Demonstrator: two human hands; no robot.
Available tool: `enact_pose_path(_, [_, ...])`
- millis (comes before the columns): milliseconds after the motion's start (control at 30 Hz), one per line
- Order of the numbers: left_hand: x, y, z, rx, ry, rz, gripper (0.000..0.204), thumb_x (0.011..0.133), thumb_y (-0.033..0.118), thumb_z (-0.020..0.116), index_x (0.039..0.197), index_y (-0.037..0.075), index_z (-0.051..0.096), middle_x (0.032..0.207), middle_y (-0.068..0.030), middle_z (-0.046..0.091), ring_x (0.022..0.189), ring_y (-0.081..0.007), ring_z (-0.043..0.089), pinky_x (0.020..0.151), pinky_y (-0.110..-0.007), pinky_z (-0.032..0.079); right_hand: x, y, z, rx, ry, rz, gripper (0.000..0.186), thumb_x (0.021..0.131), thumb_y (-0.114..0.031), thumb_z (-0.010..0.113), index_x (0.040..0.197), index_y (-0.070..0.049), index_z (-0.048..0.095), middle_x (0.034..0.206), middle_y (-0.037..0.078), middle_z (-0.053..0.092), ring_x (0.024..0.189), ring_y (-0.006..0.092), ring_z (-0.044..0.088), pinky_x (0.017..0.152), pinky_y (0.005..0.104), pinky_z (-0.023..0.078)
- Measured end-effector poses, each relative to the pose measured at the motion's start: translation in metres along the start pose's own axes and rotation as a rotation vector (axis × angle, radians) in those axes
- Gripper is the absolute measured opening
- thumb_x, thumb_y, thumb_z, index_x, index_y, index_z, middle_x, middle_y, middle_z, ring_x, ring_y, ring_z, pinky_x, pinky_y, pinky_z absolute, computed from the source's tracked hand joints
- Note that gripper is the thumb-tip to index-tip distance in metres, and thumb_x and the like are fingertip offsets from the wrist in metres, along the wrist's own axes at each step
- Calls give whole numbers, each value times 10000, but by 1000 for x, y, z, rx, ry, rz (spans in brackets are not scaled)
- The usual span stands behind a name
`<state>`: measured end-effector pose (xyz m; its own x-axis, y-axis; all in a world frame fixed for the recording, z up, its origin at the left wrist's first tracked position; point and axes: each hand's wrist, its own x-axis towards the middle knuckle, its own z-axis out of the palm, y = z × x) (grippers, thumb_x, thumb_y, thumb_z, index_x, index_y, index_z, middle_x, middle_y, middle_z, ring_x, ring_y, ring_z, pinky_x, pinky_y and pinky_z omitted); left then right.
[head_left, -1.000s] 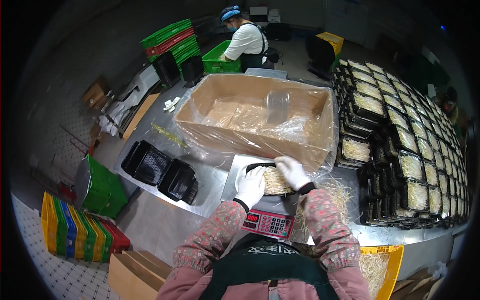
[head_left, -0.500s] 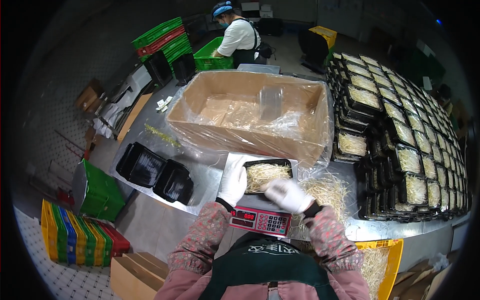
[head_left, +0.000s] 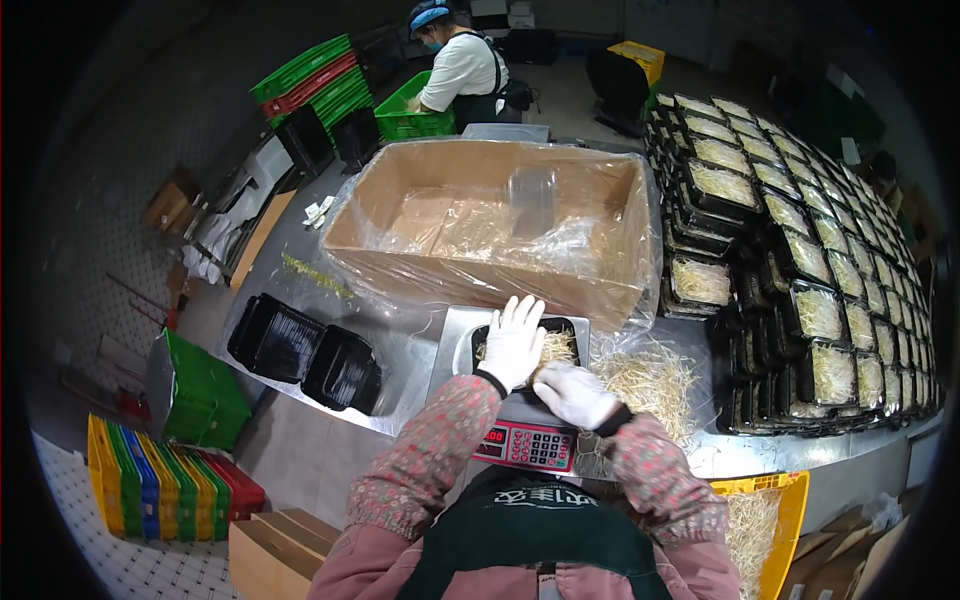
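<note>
A black plastic tray (head_left: pixel 583 335) filled with bean sprouts (head_left: pixel 560 348) sits on the steel platform of a red weighing scale (head_left: pixel 540 446). My white-gloved left hand (head_left: pixel 514 345) lies flat across the sprouts, its fingers stretched toward the far rim and covering the tray's left part. At the near right corner of the tray is my right hand (head_left: pixel 576 395), also gloved. Its fingers are curled together against the edge, hiding anything between them. Just right of the scale spreads a loose heap of bean sprouts (head_left: pixel 650 385) on the steel table (head_left: pixel 408 370).
A large plastic-lined cardboard box (head_left: pixel 480 262) stands beyond the scale. Empty black trays (head_left: pixel 340 370) lie at left. Stacks of filled trays (head_left: pixel 722 185) rise at right. A yellow crate (head_left: pixel 790 520) holds sprouts near my right side. Another person (head_left: pixel 465 75) works at a green crate (head_left: pixel 415 124).
My left hand has moved from the tray's left edge to lie over the sprouts. My right hand has shifted slightly down to the near right corner, its fingers now at the edge.
</note>
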<state>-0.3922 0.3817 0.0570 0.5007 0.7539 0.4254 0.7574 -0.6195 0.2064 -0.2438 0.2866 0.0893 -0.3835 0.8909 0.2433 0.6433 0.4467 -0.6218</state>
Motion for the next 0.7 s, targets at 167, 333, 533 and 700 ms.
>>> enact_pose_path(167, [3, -4, 10, 92, -114, 6, 456, 945, 284, 470, 1356, 87, 483, 1350, -117, 518, 1279, -318, 434, 1081, -535, 285, 4, 21, 2, 39, -131, 15, 232, 894, -259, 570, 944, -47, 650, 904, 163, 649, 878, 357, 621, 793, 437, 499])
enact_pose_path(333, [-3, 0, 5, 80, -104, -9, 459, 939, 274, 488, 1355, 81, 480, 1346, -122, 522, 1263, -329, 447, 1080, -533, 284, 23, 16, -56, -293, 47, 196, 515, 739, -274, 753, 1185, -71, 593, 1073, 142, 614, 991, 330, 598, 841, 411, 500])
enact_pose_path(533, [2, 1, 4, 59, -141, -15, 463, 941, 265, 496, 1362, 74, 470, 1361, -131, 511, 1265, -333, 441, 1082, -532, 279, 25, 61, -16, -568, 48, 57, 135, 803, -176, 627, 719, -73, 649, 716, 139, 632, 627, 358, 632, 604, 434, 522])
enact_pose_path(700, [1, -12, -1, -158, -34, -56, 512, 948, 318, 485, 1379, 46, 438, 1383, -153, 487, 1311, -371, 399, 1108, -541, 242, 5, 45, -95, -296, 129, 147, 156, 802, -241, 683, 779, -86, 681, 782, 129, 645, 747, 331, 643, 675, 420, 508])
